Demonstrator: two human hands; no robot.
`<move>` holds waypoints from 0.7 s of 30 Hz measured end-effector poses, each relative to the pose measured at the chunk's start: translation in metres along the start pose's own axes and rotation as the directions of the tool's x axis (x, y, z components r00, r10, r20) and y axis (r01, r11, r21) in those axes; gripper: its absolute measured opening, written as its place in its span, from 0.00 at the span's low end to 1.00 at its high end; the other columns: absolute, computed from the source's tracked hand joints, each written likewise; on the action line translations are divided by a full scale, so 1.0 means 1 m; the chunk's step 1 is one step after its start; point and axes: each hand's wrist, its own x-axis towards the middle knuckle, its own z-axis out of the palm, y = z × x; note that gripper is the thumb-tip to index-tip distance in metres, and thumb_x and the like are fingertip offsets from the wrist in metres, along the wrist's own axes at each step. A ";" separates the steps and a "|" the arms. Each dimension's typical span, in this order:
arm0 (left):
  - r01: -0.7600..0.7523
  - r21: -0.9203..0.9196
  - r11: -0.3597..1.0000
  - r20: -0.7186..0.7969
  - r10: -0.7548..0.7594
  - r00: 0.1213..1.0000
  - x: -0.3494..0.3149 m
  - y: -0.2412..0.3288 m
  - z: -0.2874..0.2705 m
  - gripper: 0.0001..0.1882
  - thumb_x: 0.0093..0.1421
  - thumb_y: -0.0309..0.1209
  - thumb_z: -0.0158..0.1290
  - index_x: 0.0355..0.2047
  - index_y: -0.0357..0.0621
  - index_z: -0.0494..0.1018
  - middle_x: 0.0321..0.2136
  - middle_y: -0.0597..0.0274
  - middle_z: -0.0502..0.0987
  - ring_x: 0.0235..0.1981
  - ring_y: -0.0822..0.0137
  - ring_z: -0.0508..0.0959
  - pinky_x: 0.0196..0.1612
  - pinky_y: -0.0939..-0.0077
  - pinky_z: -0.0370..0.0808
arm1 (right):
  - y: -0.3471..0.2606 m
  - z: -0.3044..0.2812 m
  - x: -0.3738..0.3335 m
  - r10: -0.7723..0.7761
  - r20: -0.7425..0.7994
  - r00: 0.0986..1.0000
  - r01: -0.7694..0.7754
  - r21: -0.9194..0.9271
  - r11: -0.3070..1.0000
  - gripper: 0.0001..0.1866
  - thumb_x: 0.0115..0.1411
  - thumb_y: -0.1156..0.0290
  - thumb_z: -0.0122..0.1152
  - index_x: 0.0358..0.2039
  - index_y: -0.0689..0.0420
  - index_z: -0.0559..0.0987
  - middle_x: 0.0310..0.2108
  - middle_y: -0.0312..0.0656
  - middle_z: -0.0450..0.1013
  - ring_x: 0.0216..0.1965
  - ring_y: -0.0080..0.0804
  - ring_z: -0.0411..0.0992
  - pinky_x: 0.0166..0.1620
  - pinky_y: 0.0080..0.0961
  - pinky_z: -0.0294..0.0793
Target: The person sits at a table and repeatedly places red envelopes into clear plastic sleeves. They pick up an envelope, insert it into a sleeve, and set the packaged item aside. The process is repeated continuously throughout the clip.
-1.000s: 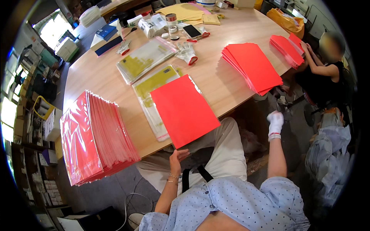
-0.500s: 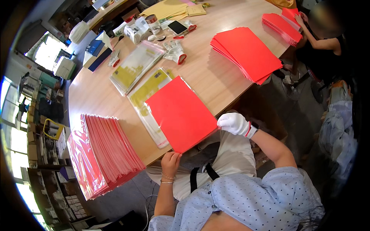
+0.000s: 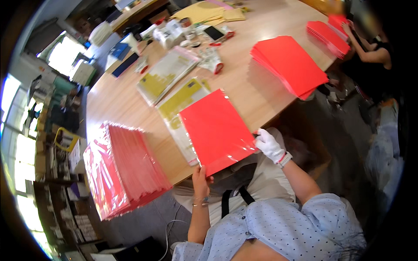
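At the worktop's [image 3: 239,77] near edge, left hand [image 3: 201,180] and right hand [image 3: 270,147] pinch one clear sleeve [image 3: 235,155] containing a red sheet [image 3: 217,128].

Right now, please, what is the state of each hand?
Left hand, bare: closed, holding the near left corner of the flat red rectangular sheet in clear plastic.
Right hand, in a white fabric glove: closed, holding that sheet's near right corner.

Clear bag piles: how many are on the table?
2. One pile lies partly under the red sheet; the other pile lies farther back, near a white glove. More may be hidden beneath the sheet.
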 end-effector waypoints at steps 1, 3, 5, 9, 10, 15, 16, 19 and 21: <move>-0.101 0.150 0.984 0.002 0.102 0.995 -0.003 0.013 0.001 0.13 0.65 0.36 0.43 0.42 0.38 0.66 0.25 0.62 0.75 0.18 0.79 0.72 0.18 0.86 0.67 | 0.005 0.002 0.000 0.015 0.028 1.000 -0.013 -0.041 0.999 0.18 0.59 0.76 0.50 0.50 0.64 0.64 0.26 0.37 0.70 0.27 0.19 0.69 0.33 0.19 0.71; -0.266 0.448 0.853 0.032 0.282 0.959 -0.015 0.038 0.002 0.13 0.64 0.35 0.44 0.43 0.38 0.65 0.23 0.64 0.74 0.17 0.78 0.71 0.18 0.85 0.67 | 0.009 0.019 -0.008 -0.033 0.087 0.996 0.027 0.066 0.997 0.19 0.58 0.79 0.47 0.51 0.64 0.66 0.34 0.35 0.71 0.32 0.17 0.69 0.37 0.17 0.70; -0.435 0.661 0.611 0.074 0.523 0.849 -0.048 0.085 0.001 0.11 0.64 0.31 0.44 0.43 0.38 0.65 0.21 0.66 0.73 0.17 0.77 0.71 0.18 0.84 0.67 | 0.000 0.043 -0.011 0.028 0.167 0.986 -0.042 0.084 0.996 0.19 0.56 0.81 0.47 0.50 0.64 0.69 0.40 0.35 0.71 0.37 0.18 0.69 0.40 0.17 0.69; -0.414 0.866 0.282 0.019 0.807 0.591 -0.119 0.166 -0.049 0.06 0.63 0.26 0.45 0.38 0.39 0.69 0.20 0.68 0.70 0.17 0.78 0.70 0.18 0.82 0.67 | -0.060 0.142 0.001 -0.169 0.413 0.895 0.162 0.051 0.985 0.20 0.54 0.79 0.47 0.49 0.67 0.69 0.41 0.40 0.71 0.40 0.25 0.69 0.43 0.21 0.70; -0.385 0.775 0.502 -0.219 0.784 0.581 -0.139 0.189 -0.055 0.06 0.62 0.27 0.45 0.37 0.39 0.70 0.20 0.69 0.69 0.17 0.80 0.67 0.17 0.84 0.65 | -0.080 0.174 0.006 -0.166 0.463 0.871 0.163 0.046 0.986 0.20 0.54 0.78 0.48 0.48 0.68 0.69 0.41 0.41 0.71 0.40 0.27 0.69 0.43 0.21 0.70; -0.397 0.798 0.454 -0.332 0.880 0.339 -0.163 0.259 -0.197 0.09 0.62 0.28 0.43 0.36 0.35 0.70 0.32 0.64 0.71 0.34 0.73 0.69 0.41 0.79 0.67 | -0.159 0.308 0.008 -0.352 0.683 0.640 0.327 0.172 0.929 0.17 0.55 0.67 0.50 0.42 0.62 0.74 0.26 0.46 0.74 0.32 0.32 0.73 0.38 0.25 0.71; -0.373 0.799 0.471 -0.348 0.869 0.352 -0.161 0.255 -0.232 0.10 0.62 0.27 0.42 0.37 0.35 0.70 0.33 0.64 0.71 0.35 0.73 0.69 0.41 0.78 0.67 | -0.174 0.321 0.002 -0.180 0.770 0.612 0.159 0.104 0.982 0.17 0.56 0.65 0.50 0.44 0.60 0.74 0.27 0.47 0.74 0.33 0.34 0.74 0.39 0.27 0.71; -0.387 0.692 0.610 -0.454 0.784 0.423 -0.142 0.229 -0.255 0.17 0.61 0.26 0.40 0.49 0.33 0.68 0.44 0.58 0.71 0.44 0.68 0.70 0.48 0.76 0.67 | -0.162 0.345 0.010 -0.365 0.732 0.576 0.523 0.013 0.852 0.18 0.57 0.65 0.50 0.45 0.60 0.74 0.28 0.46 0.75 0.33 0.30 0.74 0.39 0.26 0.72; -0.473 0.626 0.620 -0.484 0.785 0.387 -0.136 0.218 -0.282 0.20 0.59 0.25 0.39 0.51 0.31 0.67 0.47 0.54 0.71 0.45 0.65 0.71 0.51 0.74 0.67 | -0.156 0.349 0.011 -0.454 0.696 0.556 0.608 0.031 0.793 0.17 0.58 0.66 0.49 0.44 0.61 0.74 0.26 0.43 0.74 0.31 0.27 0.73 0.37 0.24 0.72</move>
